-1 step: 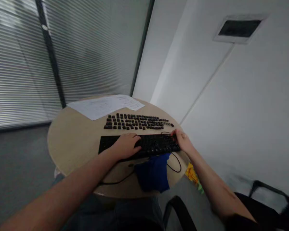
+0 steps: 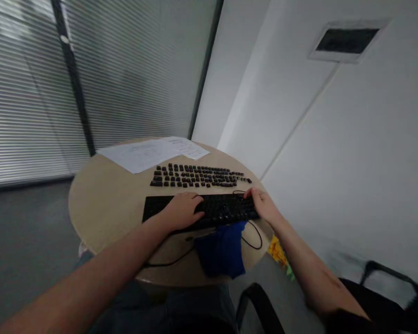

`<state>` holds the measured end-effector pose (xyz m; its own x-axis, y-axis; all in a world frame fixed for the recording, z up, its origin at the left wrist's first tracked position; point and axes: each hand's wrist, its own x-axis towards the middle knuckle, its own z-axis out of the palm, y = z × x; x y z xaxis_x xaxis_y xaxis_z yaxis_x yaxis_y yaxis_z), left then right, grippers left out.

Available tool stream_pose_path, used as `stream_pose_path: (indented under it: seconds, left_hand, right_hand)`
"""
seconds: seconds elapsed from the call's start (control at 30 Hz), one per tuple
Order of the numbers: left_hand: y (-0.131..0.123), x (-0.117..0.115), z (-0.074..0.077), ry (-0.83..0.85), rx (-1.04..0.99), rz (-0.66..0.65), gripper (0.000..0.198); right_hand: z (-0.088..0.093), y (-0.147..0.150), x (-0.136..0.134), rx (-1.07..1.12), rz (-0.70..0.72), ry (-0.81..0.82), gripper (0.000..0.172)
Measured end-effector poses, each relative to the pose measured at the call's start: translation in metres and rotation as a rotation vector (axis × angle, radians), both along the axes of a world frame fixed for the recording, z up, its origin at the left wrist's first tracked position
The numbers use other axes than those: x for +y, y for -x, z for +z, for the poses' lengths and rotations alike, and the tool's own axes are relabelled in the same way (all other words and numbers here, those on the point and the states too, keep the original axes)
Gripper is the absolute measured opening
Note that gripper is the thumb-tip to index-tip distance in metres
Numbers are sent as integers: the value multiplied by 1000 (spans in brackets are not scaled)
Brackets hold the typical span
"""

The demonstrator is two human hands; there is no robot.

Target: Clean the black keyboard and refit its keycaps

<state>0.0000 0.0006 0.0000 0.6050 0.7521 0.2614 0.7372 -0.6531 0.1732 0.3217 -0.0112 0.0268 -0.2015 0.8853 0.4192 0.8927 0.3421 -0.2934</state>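
hands [image 2: 184, 208] on black keyboard [image 2: 214, 211], round pale table [image 2: 104, 204], blinds [image 2: 132, 97], white wall [image 2: 341, 139]

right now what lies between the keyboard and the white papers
In the head view, rows of loose black keycaps lie on the table between the keyboard and the papers.

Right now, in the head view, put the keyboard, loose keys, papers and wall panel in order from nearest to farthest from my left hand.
From your left hand:
1. Keyboard: right under the hand.
2. Loose keys: in rows just beyond the keyboard.
3. Papers: behind the keys, toward the table's far edge.
4. Wall panel: high up, off to the right.
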Motion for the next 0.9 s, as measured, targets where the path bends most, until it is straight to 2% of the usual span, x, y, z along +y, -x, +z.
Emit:
stream_pose_path:
  seconds: [0.1,0.23,0.3,0.4,0.53,0.67,0.9]
  left_hand:
    - [0,2,-1,-5,-3,0,40]
    - [0,2,-2,-11,-1,8,37]
    - [0,1,-3,-12,-1,10,37]
    - [-1,1,-3,-13,-4,8,37]
    - [-1,2,-3,-8,-11,0,39]
    - [0,4,-5,-7,-18,-5,39]
    - [0,6,-8,-16,-32,-3,37]
  right_hand:
    - [0,20,3,-100,109,-48,39]
    - [-6,45,5,-228,199,48,35]
    - [-8,55,7,-304,175,81,29]
    - [-9,64,12,-359,124,123,29]
    - [-10,66,18,-375,120,194,21]
    - [-7,58,17,-271,184,185,14]
    - [19,45,-8,174,360,-15,28]
